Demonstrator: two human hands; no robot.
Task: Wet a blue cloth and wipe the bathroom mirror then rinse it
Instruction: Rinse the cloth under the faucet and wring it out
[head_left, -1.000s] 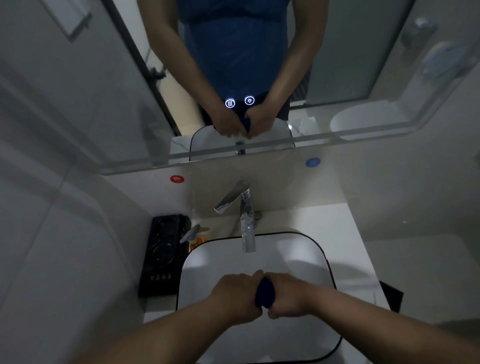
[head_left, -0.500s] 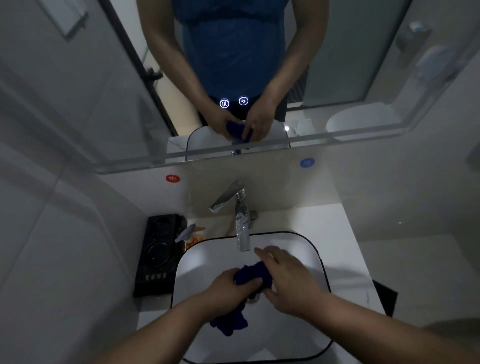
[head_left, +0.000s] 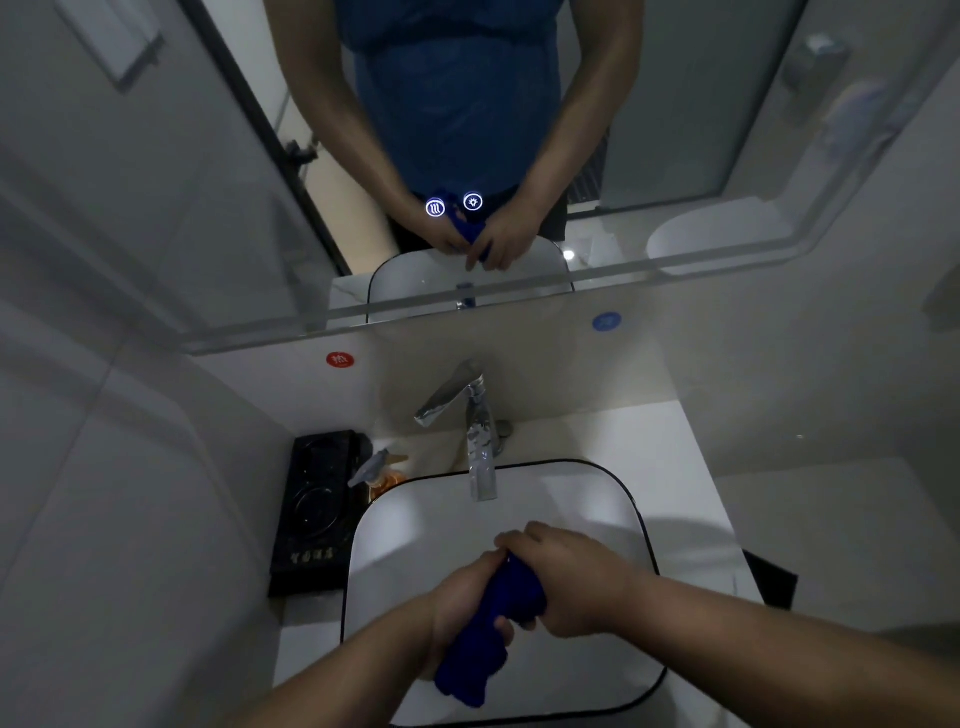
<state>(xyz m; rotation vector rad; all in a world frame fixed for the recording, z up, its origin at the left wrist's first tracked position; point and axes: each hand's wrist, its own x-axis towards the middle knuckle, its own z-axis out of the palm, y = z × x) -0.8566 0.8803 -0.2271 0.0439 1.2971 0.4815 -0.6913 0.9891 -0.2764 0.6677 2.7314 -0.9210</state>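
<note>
Blue cloth (head_left: 511, 590), twisted into a roll, is gripped by both the left hand (head_left: 460, 603) and the right hand (head_left: 571, 579) over the white basin (head_left: 415, 530), its loose tail hanging toward six o'clock. No water shows at the tap (head_left: 479, 441), at the basin's twelve o'clock; this looks like wringing, though whether the mirror (head_left: 208, 156) has been wiped cannot be told. A black tray (head_left: 311, 514) and soap bottle (head_left: 383, 473) sit on the pale worktop (head_left: 649, 441) at nine o'clock in the dim bathroom.

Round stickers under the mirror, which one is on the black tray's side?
The red sticker, left of the faucet above the black tray; the blue sticker sits to the faucet's right.
</note>
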